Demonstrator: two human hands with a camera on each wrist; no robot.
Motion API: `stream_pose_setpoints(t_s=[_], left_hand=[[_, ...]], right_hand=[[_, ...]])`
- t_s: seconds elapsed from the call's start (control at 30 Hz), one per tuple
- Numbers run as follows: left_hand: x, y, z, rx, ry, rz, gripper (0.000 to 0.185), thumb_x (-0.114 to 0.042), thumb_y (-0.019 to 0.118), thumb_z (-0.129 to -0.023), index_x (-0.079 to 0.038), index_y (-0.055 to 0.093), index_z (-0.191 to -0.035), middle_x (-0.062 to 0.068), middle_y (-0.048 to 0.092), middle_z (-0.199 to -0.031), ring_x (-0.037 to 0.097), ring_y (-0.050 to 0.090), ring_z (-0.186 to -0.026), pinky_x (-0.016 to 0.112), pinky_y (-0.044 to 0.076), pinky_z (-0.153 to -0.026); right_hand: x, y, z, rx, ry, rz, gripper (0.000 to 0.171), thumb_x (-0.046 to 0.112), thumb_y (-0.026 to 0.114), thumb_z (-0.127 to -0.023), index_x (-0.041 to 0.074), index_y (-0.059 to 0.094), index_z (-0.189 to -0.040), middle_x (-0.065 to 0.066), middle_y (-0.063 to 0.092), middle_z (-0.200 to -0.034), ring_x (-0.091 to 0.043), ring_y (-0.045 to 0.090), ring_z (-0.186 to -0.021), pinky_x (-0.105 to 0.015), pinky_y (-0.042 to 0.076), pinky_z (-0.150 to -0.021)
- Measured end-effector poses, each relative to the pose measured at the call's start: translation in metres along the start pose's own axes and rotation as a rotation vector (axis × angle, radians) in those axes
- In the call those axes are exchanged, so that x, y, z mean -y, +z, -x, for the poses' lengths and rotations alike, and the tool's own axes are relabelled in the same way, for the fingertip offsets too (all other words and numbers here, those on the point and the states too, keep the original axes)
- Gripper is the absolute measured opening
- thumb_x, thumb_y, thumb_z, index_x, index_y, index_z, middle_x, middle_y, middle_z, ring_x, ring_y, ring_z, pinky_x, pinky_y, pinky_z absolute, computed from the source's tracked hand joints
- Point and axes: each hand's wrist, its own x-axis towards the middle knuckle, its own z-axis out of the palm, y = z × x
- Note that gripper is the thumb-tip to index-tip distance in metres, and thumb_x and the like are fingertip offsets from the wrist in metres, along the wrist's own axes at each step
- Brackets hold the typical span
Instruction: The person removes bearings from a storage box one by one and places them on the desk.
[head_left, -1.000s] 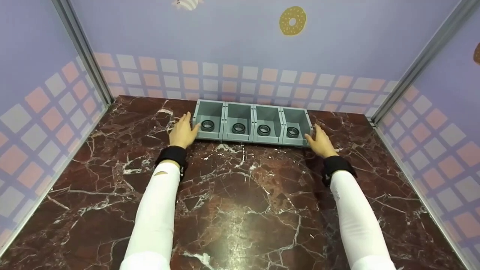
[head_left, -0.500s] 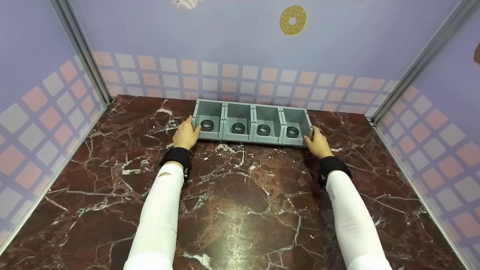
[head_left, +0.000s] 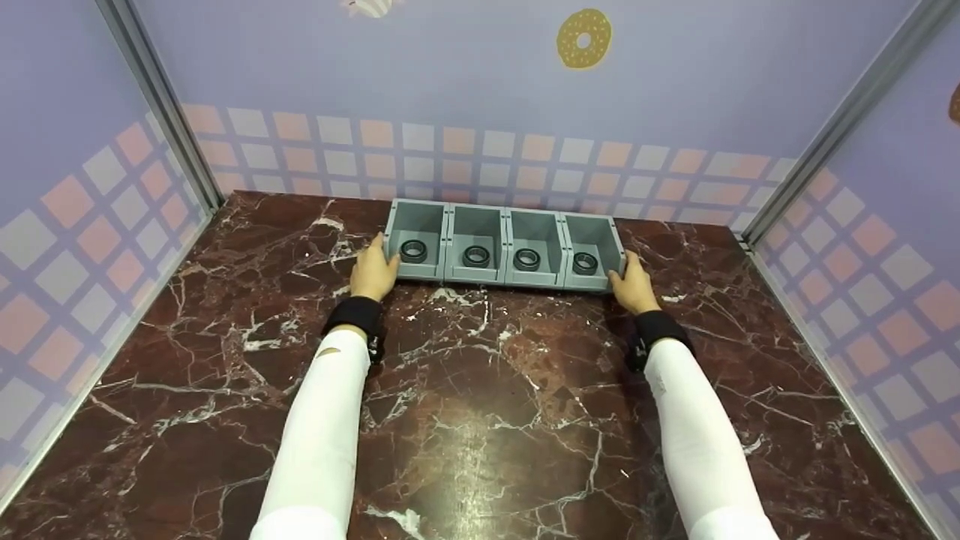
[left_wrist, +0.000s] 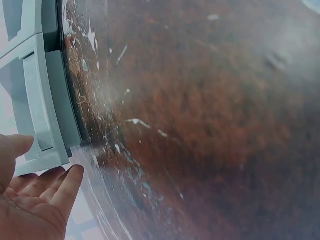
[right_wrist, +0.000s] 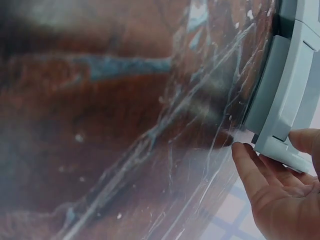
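Observation:
A row of several joined grey storage bins (head_left: 506, 245) stands near the back wall, open sides toward me. Inside each bin lies one black ring-shaped bearing, from the leftmost bearing (head_left: 413, 259) to the rightmost bearing (head_left: 585, 272). My left hand (head_left: 373, 274) grips the row's left end, thumb at the front edge and fingers along the outer side. At the opposite end my right hand (head_left: 634, 288) holds the row the same way. The left wrist view has the end bin (left_wrist: 44, 100) between thumb and fingers; the right wrist view has the other end bin (right_wrist: 287, 95) likewise.
Dark red marbled tabletop (head_left: 465, 390) stretches between the row and me. A purple back wall (head_left: 480, 90) with pink and white squares rises close behind the bins. Side panels meet it at grey metal posts (head_left: 161, 105).
Both hands have moved inward, from beside the row's ends to gripping them. The bins and bearings show almost no shift.

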Motion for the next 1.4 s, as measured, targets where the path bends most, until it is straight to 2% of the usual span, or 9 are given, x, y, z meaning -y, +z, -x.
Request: stream_pose_setpoints(t_s=[0.43,0.87,1.4], left_hand=[[0.0022,0.0021,0.0003,-0.016,-0.017,0.018,0.055,-0.015,0.054,-0.105,-0.002,0.039,-0.156,0.028,0.052,-0.151,0.048,0.055,-0.134,0.057,0.045,-0.114],[0.0004,0.0024,0.0026,-0.019,-0.027,0.017,0.050,-0.014,0.051,-0.106,-0.004,0.044,-0.154,0.027,0.056,-0.148,0.048,0.059,-0.129,0.058,0.049,-0.109],[0.0011,-0.0036,0.0029,-0.014,0.013,0.029,0.046,-0.013,0.051,-0.105,-0.002,0.047,-0.150,0.029,0.056,-0.147,0.049,0.057,-0.131,0.059,0.047,-0.111]], right_hand=[[-0.0023,0.0015,0.0011,-0.016,-0.012,0.003,0.054,0.003,0.044,-0.103,-0.012,0.028,-0.152,-0.039,0.047,-0.147,-0.051,0.050,-0.137,-0.057,0.040,-0.119],[-0.0043,0.0000,0.0023,-0.020,-0.014,0.045,0.053,0.002,0.045,-0.102,-0.013,0.029,-0.150,-0.042,0.051,-0.141,-0.054,0.054,-0.131,-0.059,0.045,-0.113],[-0.0043,-0.0031,0.0020,0.018,-0.006,0.000,0.057,0.002,0.044,-0.104,-0.014,0.022,-0.154,-0.041,0.043,-0.150,-0.051,0.048,-0.138,-0.057,0.041,-0.117]])
